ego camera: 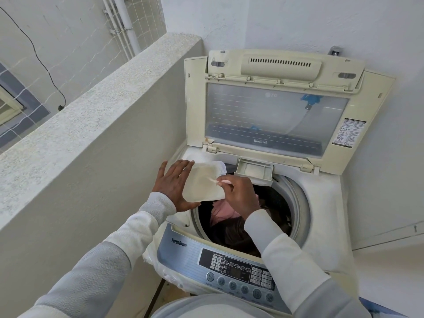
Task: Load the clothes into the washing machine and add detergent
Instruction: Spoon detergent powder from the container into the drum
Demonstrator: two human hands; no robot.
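A top-loading washing machine (322, 203) stands with its lid (275, 115) raised. Pink and dark clothes (223, 215) lie inside the drum. A flat cream pouch (203, 184) is held over the drum's left rim. My left hand (171, 182) lies flat behind and under the pouch, fingers straight, thumb below its lower edge. My right hand (239, 191) pinches a small pale bit at the pouch's right edge; what that bit is I cannot tell. A small cream compartment (254, 171) juts out at the back of the drum opening.
The control panel (236, 269) with buttons runs along the near edge of the machine. A rough concrete parapet (96, 115) stands close on the left, white walls behind and to the right. Clear plastic wrap (160, 255) hangs at the machine's left front corner.
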